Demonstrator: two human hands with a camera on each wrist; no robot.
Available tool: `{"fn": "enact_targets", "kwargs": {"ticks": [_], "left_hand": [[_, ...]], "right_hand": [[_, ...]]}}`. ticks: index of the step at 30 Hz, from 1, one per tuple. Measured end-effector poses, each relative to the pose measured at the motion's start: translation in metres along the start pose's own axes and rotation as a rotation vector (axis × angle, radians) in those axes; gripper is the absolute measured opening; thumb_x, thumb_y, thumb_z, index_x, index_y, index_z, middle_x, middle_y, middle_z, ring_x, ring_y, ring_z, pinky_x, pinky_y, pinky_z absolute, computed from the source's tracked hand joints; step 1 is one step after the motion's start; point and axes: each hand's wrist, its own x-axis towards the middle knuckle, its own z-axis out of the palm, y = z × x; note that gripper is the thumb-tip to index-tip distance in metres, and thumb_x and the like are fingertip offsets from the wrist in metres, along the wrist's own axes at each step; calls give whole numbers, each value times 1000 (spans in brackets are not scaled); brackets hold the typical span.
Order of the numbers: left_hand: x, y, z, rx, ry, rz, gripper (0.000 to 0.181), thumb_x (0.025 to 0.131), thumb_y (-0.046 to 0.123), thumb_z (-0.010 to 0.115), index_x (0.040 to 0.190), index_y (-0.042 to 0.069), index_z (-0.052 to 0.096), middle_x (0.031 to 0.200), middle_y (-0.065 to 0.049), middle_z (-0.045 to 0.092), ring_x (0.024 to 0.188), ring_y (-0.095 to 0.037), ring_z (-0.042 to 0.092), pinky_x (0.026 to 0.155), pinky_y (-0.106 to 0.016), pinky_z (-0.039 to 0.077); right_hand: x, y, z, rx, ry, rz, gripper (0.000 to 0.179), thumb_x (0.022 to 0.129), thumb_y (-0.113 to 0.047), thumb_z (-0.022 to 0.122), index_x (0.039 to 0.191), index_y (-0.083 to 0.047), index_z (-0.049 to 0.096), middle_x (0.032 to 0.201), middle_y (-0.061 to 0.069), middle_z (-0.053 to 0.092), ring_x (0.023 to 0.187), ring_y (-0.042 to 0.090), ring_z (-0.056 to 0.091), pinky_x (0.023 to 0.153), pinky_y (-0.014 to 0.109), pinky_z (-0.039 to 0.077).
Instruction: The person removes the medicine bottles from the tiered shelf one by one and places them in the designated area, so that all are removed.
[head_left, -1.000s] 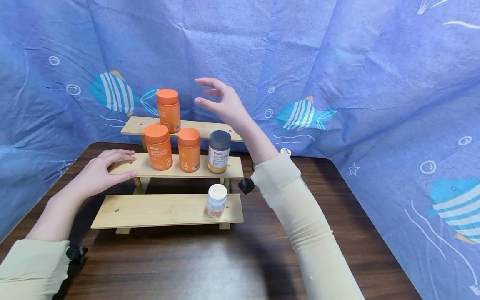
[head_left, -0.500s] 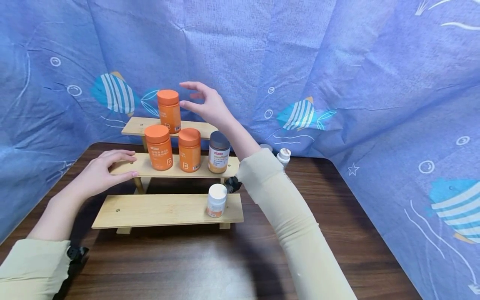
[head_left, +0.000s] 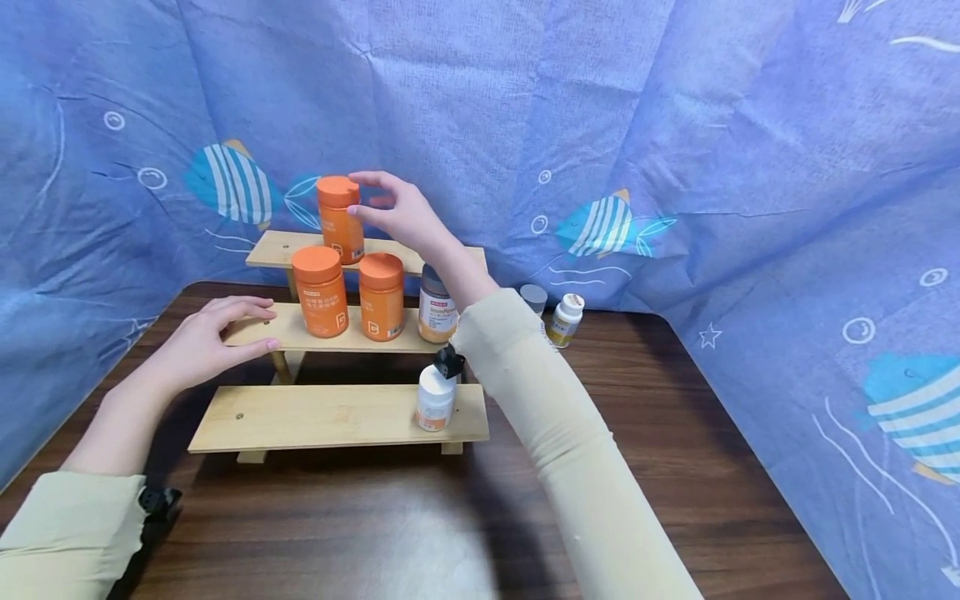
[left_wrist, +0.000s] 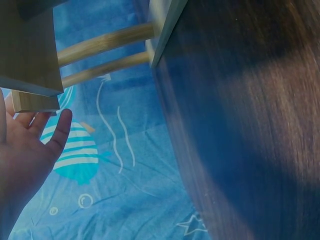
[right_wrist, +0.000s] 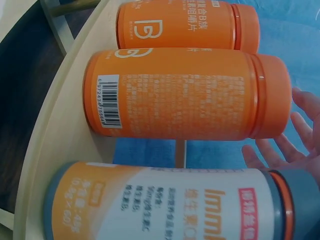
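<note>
My left hand (head_left: 202, 342) grips the left end of the middle shelf (head_left: 281, 329) of a tiered wooden rack, thumb at the front edge and fingers towards the back. In the left wrist view, fingers pass behind a wooden block (left_wrist: 35, 102). My right hand (head_left: 405, 212) is at an orange jar (head_left: 341, 229) on the top shelf (head_left: 397, 254); fingertips overlap its lid's right side, fingers spread and slightly bent. Two more orange jars, a left one (head_left: 322, 304) and a right one (head_left: 381, 304), stand on the middle shelf beside a grey-lidded jar (head_left: 435, 317).
A white bottle (head_left: 435, 404) stands on the bottom shelf (head_left: 322, 417), partly covered by the right wrist's black camera (head_left: 450, 362). Right of the rack, a white-capped bottle (head_left: 566, 321) and a grey-lidded container (head_left: 534, 297) stand on the dark table (head_left: 637, 400). A blue curtain (head_left: 480, 100) hangs behind.
My right hand has moved left and slightly down to the orange jar on the top shelf. Its arm now uncovers the bottle and container on the right. My left hand stays put.
</note>
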Motion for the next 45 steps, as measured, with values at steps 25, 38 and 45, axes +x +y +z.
{"fn": "enact_targets", "kwargs": {"ticks": [25,38,45], "left_hand": [[1,0,-1,0,-3,-4,48,77,36,77,115,9,63,134,-13,52,128,-39,35,96,-62,32],[1,2,-1,-2,-4,1,48,78,36,77,115,10,63,134,-12,52,129,-38,35,97,-61,31],[0,0,-1,-6,-14,-9,49,78,37,77,117,9,62,135,-13,51,130,-39,34,99,-63,28]], "right_hand": [[21,-5,11,6,-36,58,45,89,-27,65,133,-20,53,130,-4,53,112,9,53,89,19,46],[27,-9,18,28,-13,95,42,91,-23,63,132,-21,54,125,-4,56,108,9,53,90,19,45],[27,-8,19,49,-14,85,43,89,-21,66,130,-20,55,122,-4,57,106,9,53,87,18,46]]}}
